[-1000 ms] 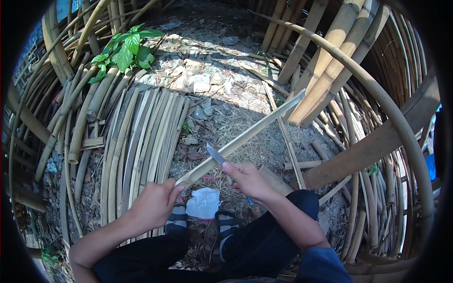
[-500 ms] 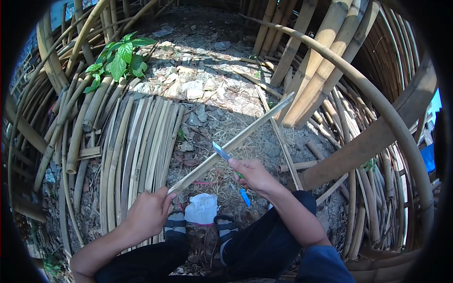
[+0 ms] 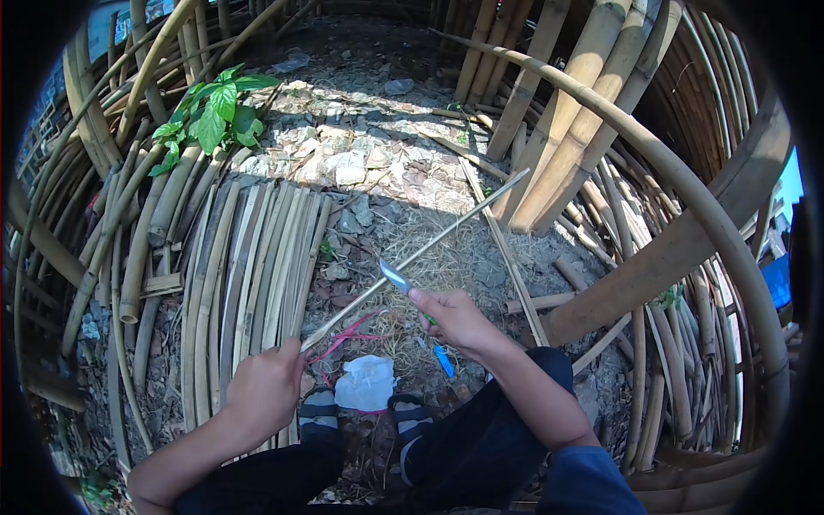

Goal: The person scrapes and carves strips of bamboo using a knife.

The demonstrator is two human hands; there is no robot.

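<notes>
My left hand (image 3: pixel 264 388) is closed round the near end of a long bamboo strip (image 3: pixel 429 245), which slants up and away to the right with its narrow edge towards me. In my right hand (image 3: pixel 455 322) is a knife (image 3: pixel 395 277) with a green handle mostly hidden by the fingers. The blade points up and left, and lies at the strip near its middle. Below the hands, a white cloth or bag (image 3: pixel 365 383) rests on the ground by my feet, beside pink string (image 3: pixel 343 336). A blue object (image 3: pixel 444 361) lies right of it.
Many split bamboo strips (image 3: pixel 249 275) lie side by side at the left. Thick bamboo poles (image 3: pixel 566 129) lean at the upper right, and a curved pole (image 3: pixel 678 167) arches over the right side. A leafy green plant (image 3: pixel 215 112) grows at the upper left. Shavings (image 3: pixel 438 257) cover the middle ground.
The strip has turned from its broad face to its thin edge. My left hand has moved slightly left and down. More pink string and the blue object have come into sight.
</notes>
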